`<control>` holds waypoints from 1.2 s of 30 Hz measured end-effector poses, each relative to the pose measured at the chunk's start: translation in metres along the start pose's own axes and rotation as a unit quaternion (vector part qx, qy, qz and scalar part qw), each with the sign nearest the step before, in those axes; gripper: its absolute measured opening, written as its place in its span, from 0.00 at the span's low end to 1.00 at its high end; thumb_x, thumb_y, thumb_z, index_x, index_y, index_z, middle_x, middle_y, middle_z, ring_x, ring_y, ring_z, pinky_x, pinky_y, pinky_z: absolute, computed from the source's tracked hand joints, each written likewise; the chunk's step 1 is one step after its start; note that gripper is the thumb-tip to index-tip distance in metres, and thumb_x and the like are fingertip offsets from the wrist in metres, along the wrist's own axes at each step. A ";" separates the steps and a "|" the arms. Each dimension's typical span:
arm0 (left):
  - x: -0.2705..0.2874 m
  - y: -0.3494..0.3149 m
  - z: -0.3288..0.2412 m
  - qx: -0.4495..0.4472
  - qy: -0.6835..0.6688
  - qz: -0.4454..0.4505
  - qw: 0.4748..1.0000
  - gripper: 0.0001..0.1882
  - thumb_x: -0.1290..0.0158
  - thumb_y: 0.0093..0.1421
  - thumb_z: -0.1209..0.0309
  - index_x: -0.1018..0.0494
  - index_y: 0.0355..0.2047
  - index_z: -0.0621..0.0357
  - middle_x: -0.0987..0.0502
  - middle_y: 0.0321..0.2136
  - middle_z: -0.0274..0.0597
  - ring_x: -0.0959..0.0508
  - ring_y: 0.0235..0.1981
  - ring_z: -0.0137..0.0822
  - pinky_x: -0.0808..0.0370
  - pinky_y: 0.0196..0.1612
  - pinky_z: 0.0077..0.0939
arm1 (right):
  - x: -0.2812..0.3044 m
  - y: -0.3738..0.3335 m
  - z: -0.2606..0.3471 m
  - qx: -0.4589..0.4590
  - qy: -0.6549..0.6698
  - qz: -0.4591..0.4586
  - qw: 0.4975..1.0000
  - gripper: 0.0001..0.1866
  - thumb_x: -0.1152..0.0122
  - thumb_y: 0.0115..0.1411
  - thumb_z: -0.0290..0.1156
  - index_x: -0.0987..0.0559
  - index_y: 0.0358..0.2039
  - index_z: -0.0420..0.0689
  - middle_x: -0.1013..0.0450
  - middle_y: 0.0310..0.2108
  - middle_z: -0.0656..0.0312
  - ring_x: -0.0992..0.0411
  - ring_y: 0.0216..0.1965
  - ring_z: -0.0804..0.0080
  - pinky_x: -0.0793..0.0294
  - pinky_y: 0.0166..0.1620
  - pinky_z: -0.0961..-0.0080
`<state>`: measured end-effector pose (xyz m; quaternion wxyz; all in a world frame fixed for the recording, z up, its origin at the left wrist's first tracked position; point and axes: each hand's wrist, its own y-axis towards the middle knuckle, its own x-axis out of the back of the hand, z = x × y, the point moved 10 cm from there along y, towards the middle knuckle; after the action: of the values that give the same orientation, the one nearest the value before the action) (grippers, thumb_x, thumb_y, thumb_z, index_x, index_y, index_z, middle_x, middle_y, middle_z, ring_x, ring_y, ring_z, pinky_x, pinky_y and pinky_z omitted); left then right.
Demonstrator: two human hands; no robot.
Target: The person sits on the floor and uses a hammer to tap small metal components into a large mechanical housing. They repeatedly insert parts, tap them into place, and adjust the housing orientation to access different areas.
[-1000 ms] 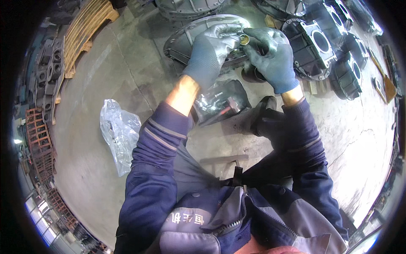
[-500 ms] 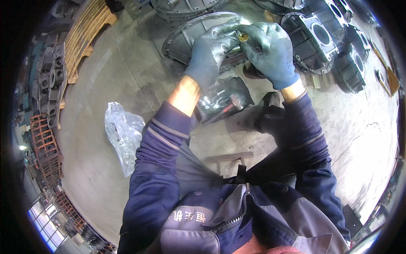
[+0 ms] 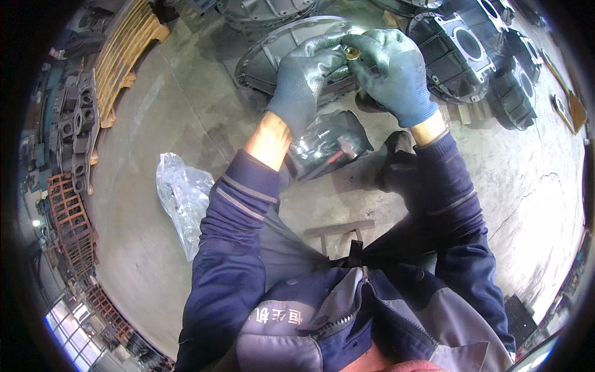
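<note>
A small round brass-coloured part with a hollow-looking centre sits between my gloved hands at chest-front distance. My right hand, closed in a pinch, has its thumb and fingers around it. My left hand is bent with its fingertips together at the part's left side; whether it grips the part too or something small of its own is hidden. Just beyond the hands lies a large round ribbed metal housing, partly covered by my left hand. Below them, a dark plastic bag holds shiny metal pieces and a hammer.
More grey metal housings stand at the far right, and another at the back. A clear plastic bag lies on the floor to my left. Wooden pallets line the far left. A metal stool frame shows between my legs.
The brass-coloured part shows its round face a little more and sits slightly further left. Both hands keep nearly the same hold; the whole view has shifted slightly.
</note>
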<state>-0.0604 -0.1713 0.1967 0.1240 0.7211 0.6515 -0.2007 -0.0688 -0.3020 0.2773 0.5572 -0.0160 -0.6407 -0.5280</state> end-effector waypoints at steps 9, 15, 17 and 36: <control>0.002 0.000 0.003 0.009 -0.012 -0.005 1.000 0.18 0.46 0.66 0.79 0.25 0.56 0.69 0.19 0.48 0.43 0.19 0.46 0.31 0.21 0.52 0.24 | -0.001 0.000 0.004 0.015 -0.024 0.013 1.000 0.18 0.30 0.52 0.37 0.15 0.46 0.55 0.20 0.43 0.61 0.23 0.43 0.58 0.23 0.46 0.59; 0.005 0.004 0.021 0.045 -0.025 -0.003 0.999 0.18 0.46 0.66 0.78 0.24 0.56 0.67 0.18 0.47 0.40 0.19 0.45 0.30 0.21 0.51 0.24 | -0.002 -0.005 -0.001 0.025 -0.026 -0.007 0.999 0.17 0.30 0.53 0.39 0.14 0.45 0.56 0.20 0.41 0.61 0.23 0.42 0.58 0.23 0.44 0.59; 0.006 0.013 0.028 0.051 0.028 0.006 0.998 0.19 0.46 0.65 0.78 0.24 0.56 0.65 0.18 0.46 0.39 0.19 0.43 0.29 0.21 0.49 0.24 | -0.006 -0.011 -0.011 0.015 -0.020 0.000 1.000 0.16 0.30 0.53 0.39 0.14 0.44 0.55 0.20 0.38 0.61 0.23 0.40 0.57 0.23 0.42 0.59; 0.113 0.158 0.020 -0.014 0.744 0.092 0.662 0.20 0.43 0.65 0.55 0.17 0.37 0.63 0.15 0.29 0.49 0.19 0.27 0.39 0.27 0.32 0.40 | -0.192 -0.257 -0.238 -0.362 0.008 0.284 0.888 0.14 0.32 0.58 0.43 0.13 0.41 0.50 0.19 0.42 0.48 0.19 0.43 0.48 0.21 0.48 0.58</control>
<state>0.1019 -0.0985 0.1149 -0.3739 0.6852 0.4596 0.4236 0.0138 -0.4714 -0.0749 0.6443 -0.3938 -0.3683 -0.5424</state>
